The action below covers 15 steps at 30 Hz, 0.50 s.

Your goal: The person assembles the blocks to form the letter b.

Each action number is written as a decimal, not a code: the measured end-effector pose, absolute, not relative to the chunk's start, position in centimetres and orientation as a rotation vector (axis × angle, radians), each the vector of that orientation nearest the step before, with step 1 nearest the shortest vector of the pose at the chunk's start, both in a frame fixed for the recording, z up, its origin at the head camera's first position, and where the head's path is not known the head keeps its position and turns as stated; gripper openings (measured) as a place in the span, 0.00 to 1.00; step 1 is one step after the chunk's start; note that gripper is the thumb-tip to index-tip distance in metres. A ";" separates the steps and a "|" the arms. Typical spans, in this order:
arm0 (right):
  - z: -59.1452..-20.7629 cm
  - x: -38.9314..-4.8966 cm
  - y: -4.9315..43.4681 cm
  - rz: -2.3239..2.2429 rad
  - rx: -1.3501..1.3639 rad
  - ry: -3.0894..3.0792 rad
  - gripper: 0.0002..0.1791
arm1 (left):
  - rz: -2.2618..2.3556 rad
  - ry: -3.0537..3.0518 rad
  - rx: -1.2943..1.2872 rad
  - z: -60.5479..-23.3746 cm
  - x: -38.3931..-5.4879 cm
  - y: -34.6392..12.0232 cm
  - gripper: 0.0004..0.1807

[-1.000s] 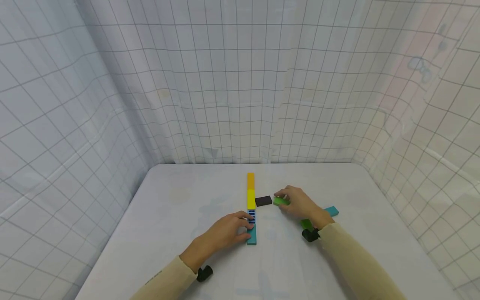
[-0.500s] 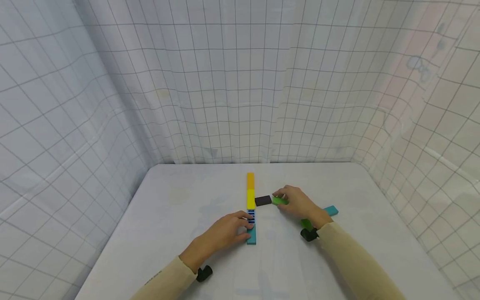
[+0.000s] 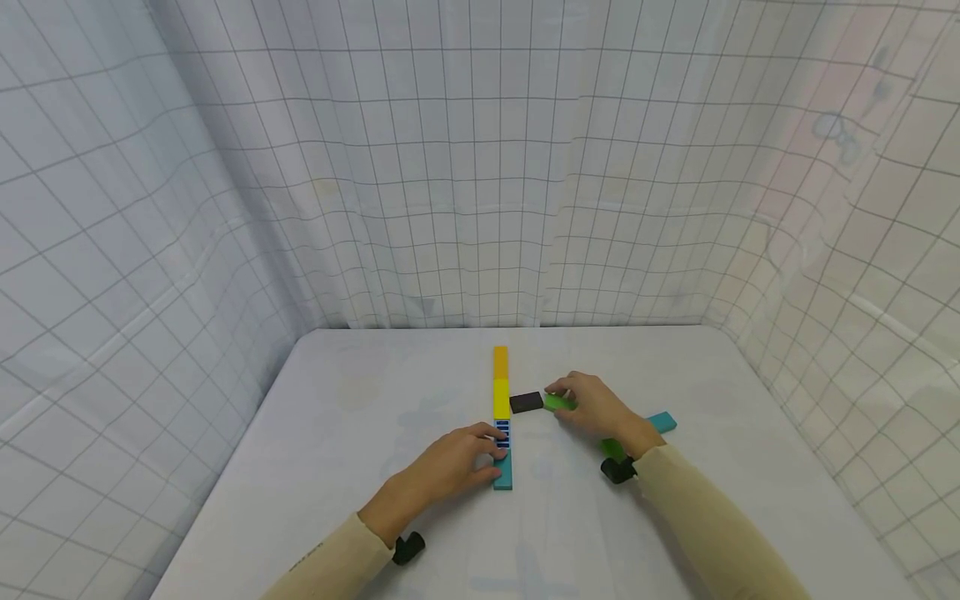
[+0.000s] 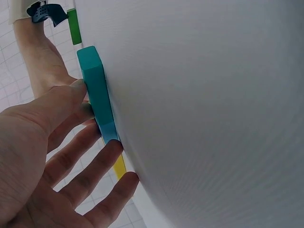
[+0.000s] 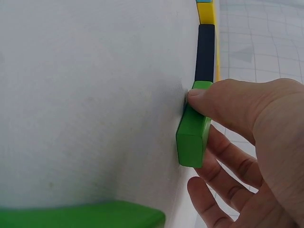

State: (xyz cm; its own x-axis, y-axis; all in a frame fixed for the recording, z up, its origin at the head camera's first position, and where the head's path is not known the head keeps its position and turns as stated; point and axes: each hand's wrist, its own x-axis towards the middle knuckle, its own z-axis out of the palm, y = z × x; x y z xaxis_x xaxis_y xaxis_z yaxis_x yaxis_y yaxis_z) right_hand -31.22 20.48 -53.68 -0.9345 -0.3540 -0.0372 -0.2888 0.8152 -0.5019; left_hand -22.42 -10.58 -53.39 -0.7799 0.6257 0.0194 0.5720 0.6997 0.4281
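Observation:
A straight row of flat blocks runs toward the back of the table: a teal block (image 3: 504, 475) nearest, then a blue striped block (image 3: 503, 425), a yellow block (image 3: 501, 400) and an orange block (image 3: 500, 363). My left hand (image 3: 448, 462) rests its extended fingers on the blue and teal blocks, its thumb against the teal one's side. From the yellow block's right side a black block (image 3: 527, 402) juts out. Beyond its right end, my right hand (image 3: 594, 406) pinches a green block (image 5: 192, 135) between thumb and fingers. The right wrist view shows this green block end-on to the black block (image 5: 205, 52).
A second green block (image 3: 612, 449) lies partly under the right wrist. Another teal block (image 3: 662, 422) sits just right of that forearm. The white table (image 3: 360, 367) is enclosed by checked white curtains (image 3: 480, 167).
The green block in my right hand has shifted slightly left, up to the black block's end, over the first half second. Since then both hands have stayed almost still.

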 end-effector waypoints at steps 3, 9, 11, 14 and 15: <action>-53.7 -31.2 20.5 -0.761 -0.520 2.872 0.23 | 0.634 2.777 0.982 -53.5 -22.5 -10.6 0.19; -53.7 -31.1 20.5 -0.769 -0.541 2.874 0.23 | 0.629 2.778 0.978 -53.5 -22.6 -10.6 0.19; -53.7 -31.2 20.5 -0.772 -0.547 2.875 0.23 | 0.630 2.776 0.978 -53.4 -22.5 -10.6 0.19; -53.8 -31.2 20.6 -0.769 -0.570 2.880 0.24 | 0.635 2.773 0.999 -53.4 -22.5 -10.6 0.20; -53.9 -31.2 20.7 -0.766 -0.579 2.883 0.24 | 0.636 2.773 1.010 -53.3 -22.5 -10.6 0.20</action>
